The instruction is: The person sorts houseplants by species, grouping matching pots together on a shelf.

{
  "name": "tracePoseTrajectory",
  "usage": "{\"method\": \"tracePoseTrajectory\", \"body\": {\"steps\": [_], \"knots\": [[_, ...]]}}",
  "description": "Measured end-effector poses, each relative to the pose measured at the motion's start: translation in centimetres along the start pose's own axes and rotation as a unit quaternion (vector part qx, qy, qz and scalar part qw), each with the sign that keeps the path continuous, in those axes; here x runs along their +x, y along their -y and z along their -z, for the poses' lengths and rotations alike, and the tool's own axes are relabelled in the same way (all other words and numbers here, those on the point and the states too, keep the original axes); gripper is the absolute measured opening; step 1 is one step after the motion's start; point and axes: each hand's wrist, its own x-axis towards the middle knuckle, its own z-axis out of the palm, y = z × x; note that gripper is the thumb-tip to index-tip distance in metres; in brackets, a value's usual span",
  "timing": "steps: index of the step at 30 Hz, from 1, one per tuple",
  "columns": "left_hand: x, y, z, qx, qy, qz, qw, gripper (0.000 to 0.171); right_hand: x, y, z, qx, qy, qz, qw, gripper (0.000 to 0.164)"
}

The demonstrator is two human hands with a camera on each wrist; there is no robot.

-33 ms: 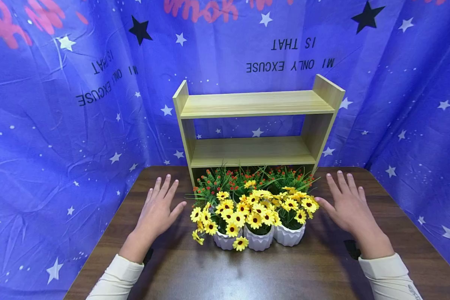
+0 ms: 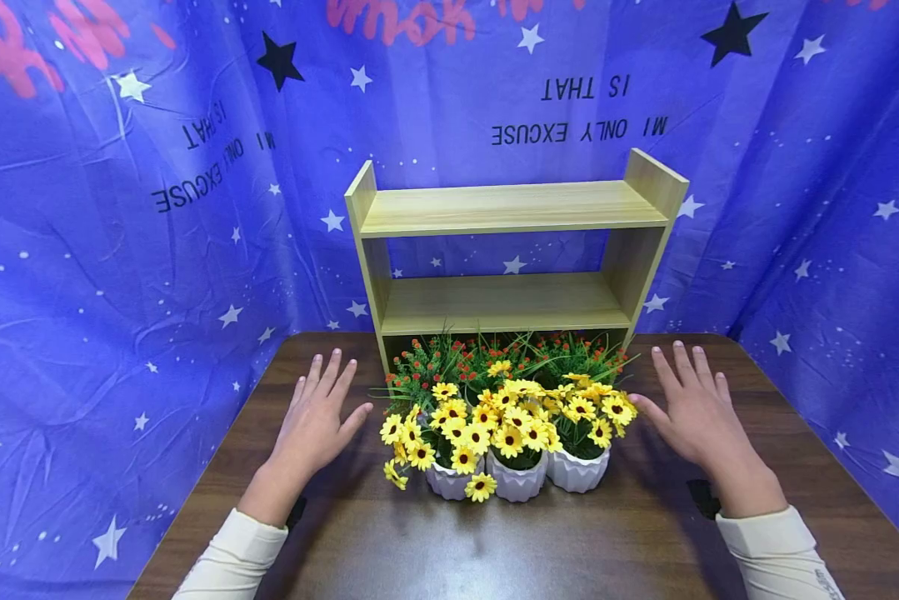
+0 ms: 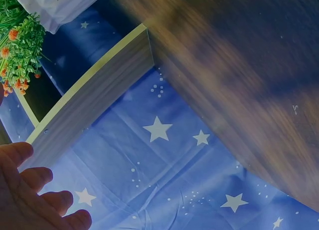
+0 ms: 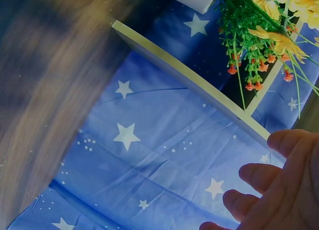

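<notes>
Blue starry cloth [image 2: 449, 117] on three sides | brown wood-grain table [image 2: 389, 554], faint glare | pale wooden shelf [image 2: 509, 208]

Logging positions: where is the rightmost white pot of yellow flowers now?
In the head view, the rightmost white pot stands on the table, right of the middle front pot, with the right hand to its right and the wooden shelf behind.

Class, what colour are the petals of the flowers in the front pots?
The petals are yellow, shown best in the head view.
</notes>
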Motion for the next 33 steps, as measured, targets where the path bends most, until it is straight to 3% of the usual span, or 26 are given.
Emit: {"method": "tracePoseTrajectory", "body": {"steps": [10,17,21,26,33], "knots": [[0.0,-0.2,0.5,-0.004,-0.008,0.000,1.0000,0.072,0.0,0.5,0.9,0.008,0.005,-0.002,1.000,0.081],[0.1,-0.2,1.7,-0.013,-0.007,-0.006,0.9999,0.074,-0.3,0.7,1.3,0.016,-0.008,0.015,1.000,0.080],[0.5,-0.4,3.4,-0.021,-0.008,-0.019,0.9996,0.073,-0.7,0.6,1.5,0.059,-0.012,0.030,0.998,0.078],[1.5,-0.9,6.6,-0.023,-0.026,-0.045,0.9984,0.071,-1.5,0.5,1.4,0.140,-0.034,0.054,0.988,0.075],[4.2,-2.9,11.3,-0.016,-0.065,-0.064,0.9957,0.069,-2.5,0.6,0.5,0.159,-0.097,0.072,0.980,0.073]]}}
